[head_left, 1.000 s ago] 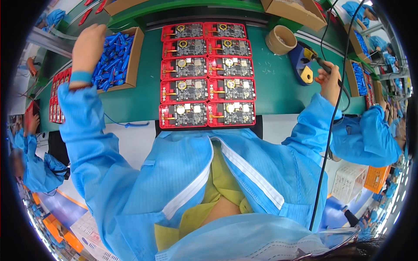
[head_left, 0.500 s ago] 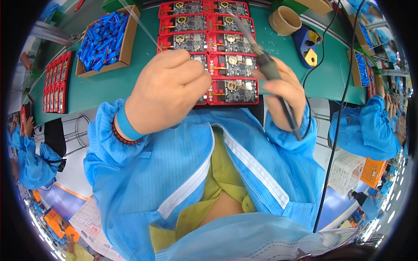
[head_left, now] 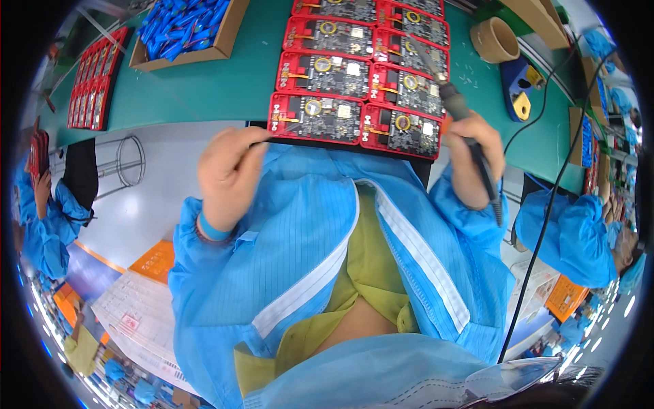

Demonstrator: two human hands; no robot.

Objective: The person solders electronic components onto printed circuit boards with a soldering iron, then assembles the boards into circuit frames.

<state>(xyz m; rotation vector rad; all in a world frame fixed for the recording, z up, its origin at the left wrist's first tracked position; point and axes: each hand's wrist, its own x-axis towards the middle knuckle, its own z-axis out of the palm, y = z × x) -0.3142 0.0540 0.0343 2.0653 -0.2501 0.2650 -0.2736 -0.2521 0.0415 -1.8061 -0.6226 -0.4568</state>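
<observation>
My right hand [head_left: 477, 153] is wrapped round the dark handle of a soldering iron [head_left: 455, 102], whose tip is blurred over the right column of boards. Two columns of green-grey circuit boards [head_left: 327, 119] lie before me in red plastic cases [head_left: 286, 102], each board with a yellow ring on it. My left hand [head_left: 228, 170] is closed, thumb and forefinger pinched together beside the near left case. Something thin may be between those fingertips, too fine to make out.
A cardboard box [head_left: 237, 34] of blue cylindrical cells stands at the back left, beside another set of red cases [head_left: 95, 82]. A brown tape roll [head_left: 494, 41] and a blue soldering-iron stand [head_left: 512, 82] with yellow sponge are at right. Cables [head_left: 545, 225] hang on that side.
My left hand has drawn back from over the boards to their near left corner. The iron has shifted right and nearer. The whole view has shifted, with the cases now further right.
</observation>
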